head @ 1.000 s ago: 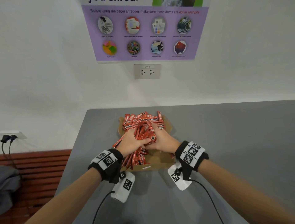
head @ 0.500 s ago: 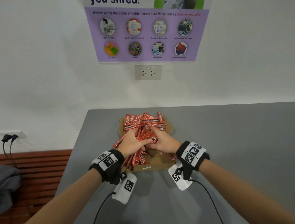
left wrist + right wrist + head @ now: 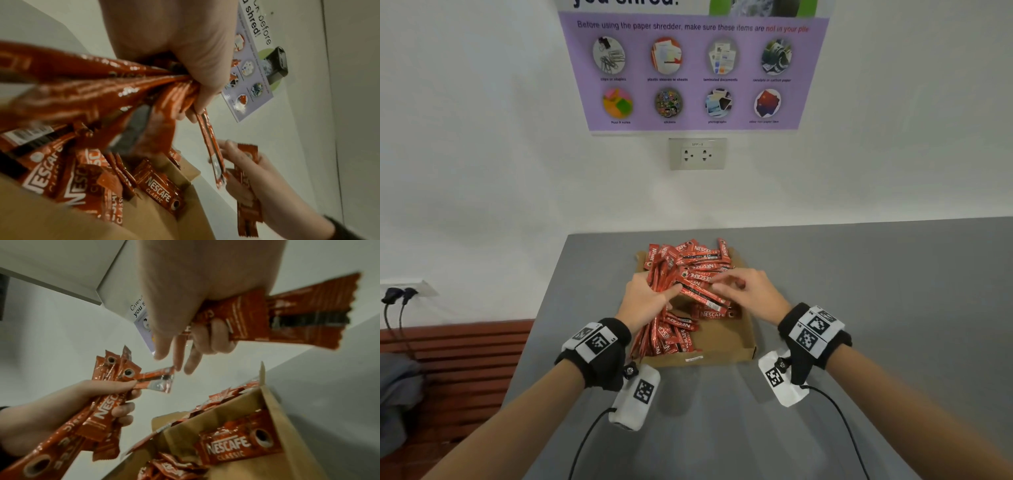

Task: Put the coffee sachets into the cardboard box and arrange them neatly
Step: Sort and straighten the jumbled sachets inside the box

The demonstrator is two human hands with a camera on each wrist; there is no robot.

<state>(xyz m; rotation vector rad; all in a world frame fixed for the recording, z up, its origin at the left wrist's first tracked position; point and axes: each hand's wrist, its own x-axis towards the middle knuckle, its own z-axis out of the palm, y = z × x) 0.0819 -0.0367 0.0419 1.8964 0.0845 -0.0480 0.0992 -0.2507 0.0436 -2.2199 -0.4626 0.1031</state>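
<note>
Red coffee sachets (image 3: 690,270) were too many and too tangled for me to count; most lay heaped in the one cardboard box (image 3: 726,346), the far ones spilling over its back edge. My left hand (image 3: 645,301) was clenched round a thick bundle of sachets (image 3: 107,84) held above the box's left side, their lower ends fanning down over its near-left corner. My right hand (image 3: 748,291) kept two sachets (image 3: 287,318) tucked under its curled fingers, while its thumb and forefinger reached towards a loose sachet (image 3: 158,379) poking out of the left hand's bundle. One single sachet (image 3: 236,446) lay flat on the bare floor of the box's near-right part. Beyond the box, the grey table (image 3: 876,274) stretched off to the right, whereas its left edge ran near the box.
</note>
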